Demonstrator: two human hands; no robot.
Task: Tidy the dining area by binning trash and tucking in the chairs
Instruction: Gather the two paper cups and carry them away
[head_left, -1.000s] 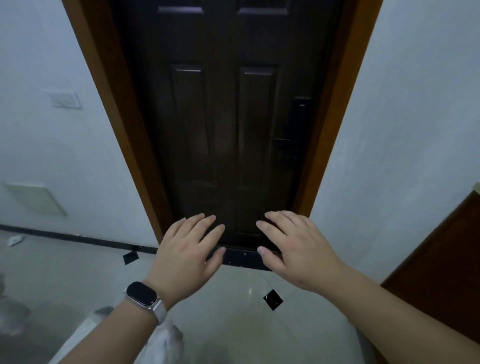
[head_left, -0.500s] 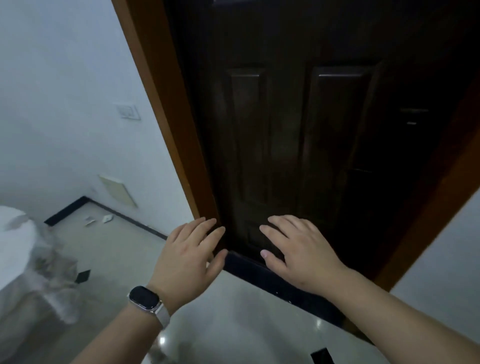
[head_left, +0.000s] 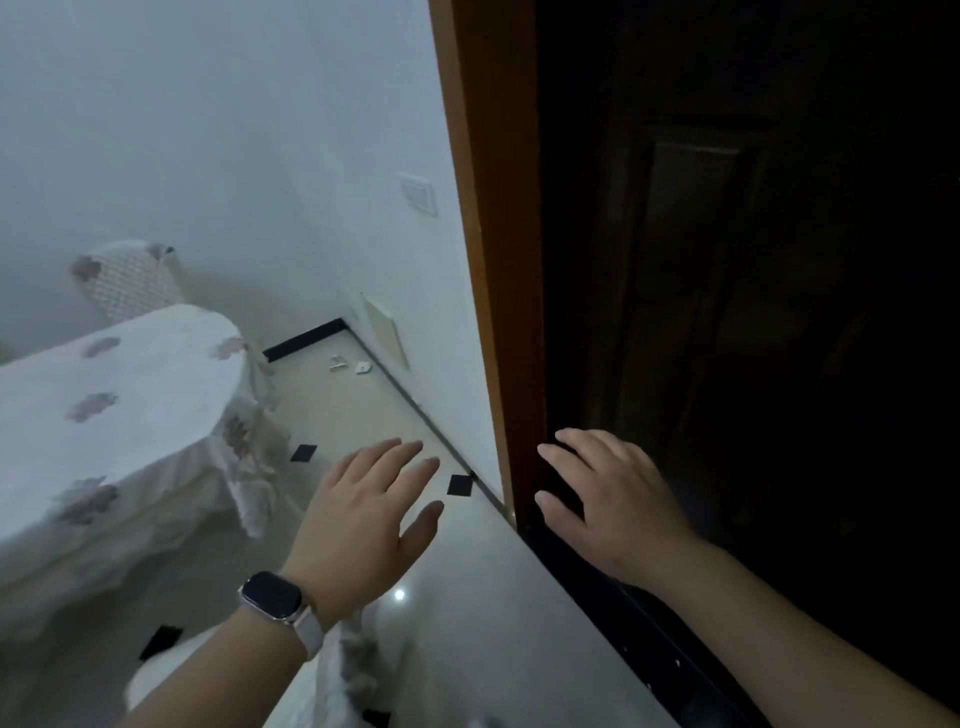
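My left hand (head_left: 363, 514), with a watch on its wrist, is held out flat over the floor, fingers apart and empty. My right hand (head_left: 613, 504) is spread the same way in front of the dark door, holding nothing. At the left stands the dining table (head_left: 119, 405) under a white flowered cloth. Behind it a chair (head_left: 130, 283) with a white lattice cover stands against the wall. Two small white scraps (head_left: 349, 365) lie on the floor near the far corner. Another cloth-covered seat (head_left: 332, 675) shows partly below my left forearm.
A dark wooden door (head_left: 727, 312) in an orange-brown frame (head_left: 488, 260) fills the right side, with a black threshold (head_left: 623, 613) at its foot. A white wall carries a switch plate (head_left: 418, 193) and a pale panel (head_left: 384, 332). The glossy tiled floor (head_left: 467, 597) has small black inlays.
My view has swung left: the door has slid to the right and the table, chair and floor scraps have come into sight. Both hands stay spread and empty.
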